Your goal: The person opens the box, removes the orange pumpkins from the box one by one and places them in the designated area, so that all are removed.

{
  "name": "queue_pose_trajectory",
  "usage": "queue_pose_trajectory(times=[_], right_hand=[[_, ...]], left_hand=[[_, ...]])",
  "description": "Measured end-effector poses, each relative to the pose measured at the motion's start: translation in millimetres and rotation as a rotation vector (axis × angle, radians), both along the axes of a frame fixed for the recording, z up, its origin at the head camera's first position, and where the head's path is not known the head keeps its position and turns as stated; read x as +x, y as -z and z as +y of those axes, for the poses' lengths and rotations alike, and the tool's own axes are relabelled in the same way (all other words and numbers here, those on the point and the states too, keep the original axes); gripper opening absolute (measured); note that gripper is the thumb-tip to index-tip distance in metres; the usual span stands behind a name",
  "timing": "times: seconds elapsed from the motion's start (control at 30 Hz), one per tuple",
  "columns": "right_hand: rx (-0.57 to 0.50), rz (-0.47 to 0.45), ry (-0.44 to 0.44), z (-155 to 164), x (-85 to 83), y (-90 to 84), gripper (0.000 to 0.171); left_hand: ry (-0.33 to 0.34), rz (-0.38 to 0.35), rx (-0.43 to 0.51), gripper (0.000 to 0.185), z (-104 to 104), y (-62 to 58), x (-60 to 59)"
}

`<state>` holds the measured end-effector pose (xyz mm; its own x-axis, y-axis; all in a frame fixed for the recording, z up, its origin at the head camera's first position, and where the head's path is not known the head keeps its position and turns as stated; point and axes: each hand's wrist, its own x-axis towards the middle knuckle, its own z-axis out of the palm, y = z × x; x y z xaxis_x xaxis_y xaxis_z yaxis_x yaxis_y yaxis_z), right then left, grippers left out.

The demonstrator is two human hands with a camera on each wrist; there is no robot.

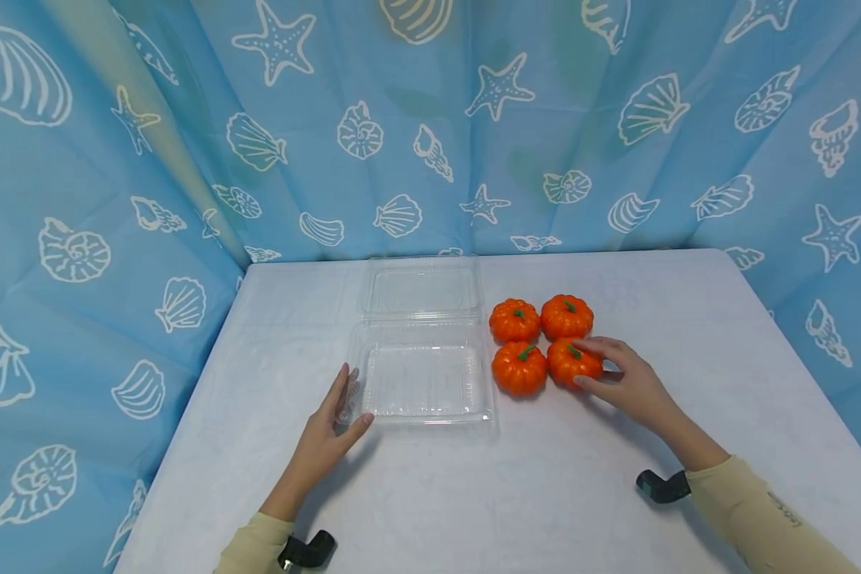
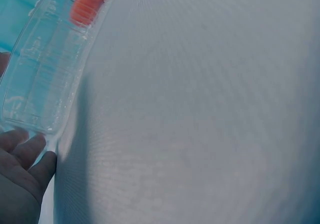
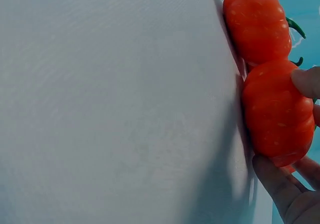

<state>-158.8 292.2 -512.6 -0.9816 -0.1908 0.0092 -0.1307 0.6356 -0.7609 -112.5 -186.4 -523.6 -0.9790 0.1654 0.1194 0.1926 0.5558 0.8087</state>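
Observation:
A clear plastic clamshell container (image 1: 423, 383) lies on the table with its lid (image 1: 423, 288) folded back behind it. Its left front corner meets my left hand (image 1: 328, 434), whose fingers extend along the left wall while the thumb points at the front edge. To the right of the container sit toy pumpkins, orange with green stems, in two rows: back left (image 1: 514, 321), back right (image 1: 567, 316), front left (image 1: 520, 369) and front right (image 1: 571, 365). My right hand (image 1: 634, 385) holds the front right one, fingers over its top and far side, thumb at its near side.
A white cloth covers the table (image 1: 430, 510). Behind and to the left hangs a blue curtain (image 1: 430, 159) printed with white shells and starfish. Each wrist carries a small black camera, one on the left (image 1: 307, 550) and one on the right (image 1: 663, 485).

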Motion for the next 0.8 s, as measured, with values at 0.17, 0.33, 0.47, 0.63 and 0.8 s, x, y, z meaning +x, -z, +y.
queue_pose_trajectory(times=[0.17,0.33,0.47,0.63,0.8], right_hand=[[0.016,-0.005,0.015,-0.4,1.0,0.0,0.068],[0.015,-0.009,0.019,-0.1,1.0,-0.9,0.076],[0.005,-0.016,0.014,0.0,1.7,-1.2,0.078],[0.018,-0.009,0.037,0.4,0.6,0.0,0.073],[0.021,-0.025,0.080,1.2,1.3,-1.8,0.067]], left_hand=[[0.006,0.001,0.010,0.091,-0.5,0.7,-1.0],[-0.003,-0.006,0.001,0.091,0.0,-0.1,-1.0],[-0.017,-0.020,-0.006,0.092,0.2,-0.4,-1.2],[-0.012,-0.029,0.031,0.095,-0.9,1.7,-1.7],[0.001,-0.027,0.066,0.092,-2.7,3.1,-1.4]])
